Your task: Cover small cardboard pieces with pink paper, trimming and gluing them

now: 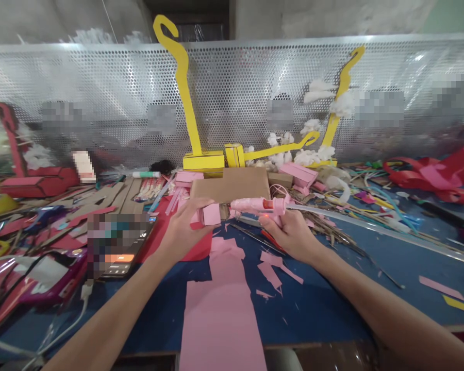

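Note:
My right hand [292, 234] is wrapped round the grip of a pink hot glue gun [251, 206], its nozzle pointing left and a long clear glue stick [351, 219] sticking out of its back end. In my left hand [183, 232] is a small pink box [211, 214], held just left of the nozzle. Between nozzle and box there is a narrow gap; whether they touch I cannot tell. A brown cardboard piece [235, 185] stands behind both hands. Below them a long sheet of pink paper [220, 309] runs over the table's near edge.
Yellow hook-shaped stands [187, 103] rise at the back before a perforated metal panel [232, 77]. At left lie a phone [127, 247] with a white cable [85, 293] and a red stand [38, 180]. Pink scraps [270, 273], twigs [340, 232] and red paper [441, 175] clutter the right.

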Demonstrator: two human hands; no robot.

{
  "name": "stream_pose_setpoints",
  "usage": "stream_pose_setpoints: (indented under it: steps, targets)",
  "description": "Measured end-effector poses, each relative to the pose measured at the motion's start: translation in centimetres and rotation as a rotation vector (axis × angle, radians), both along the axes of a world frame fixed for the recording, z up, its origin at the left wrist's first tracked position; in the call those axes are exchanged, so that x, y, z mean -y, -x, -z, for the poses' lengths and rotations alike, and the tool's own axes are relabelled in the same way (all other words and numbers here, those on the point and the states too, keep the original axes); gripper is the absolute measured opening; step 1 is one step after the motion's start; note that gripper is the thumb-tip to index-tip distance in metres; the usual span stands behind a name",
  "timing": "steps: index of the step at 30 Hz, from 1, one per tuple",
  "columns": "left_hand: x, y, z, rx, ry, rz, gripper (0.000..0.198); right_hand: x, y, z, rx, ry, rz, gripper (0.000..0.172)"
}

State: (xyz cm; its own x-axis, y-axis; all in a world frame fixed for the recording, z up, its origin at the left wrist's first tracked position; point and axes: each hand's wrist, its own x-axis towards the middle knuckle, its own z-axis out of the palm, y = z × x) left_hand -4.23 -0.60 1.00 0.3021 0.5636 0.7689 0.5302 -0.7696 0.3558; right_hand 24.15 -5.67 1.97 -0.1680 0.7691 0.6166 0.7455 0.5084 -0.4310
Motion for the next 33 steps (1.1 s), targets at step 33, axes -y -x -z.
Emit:
stream_pose_setpoints:
  steps: [33]
  targets:
    - [-0.47,0.44,0.65,-0.031,-0.038,0.010,0.039,-0.07,-0.07,0.12,0.006,0.005,0.030,0.057]
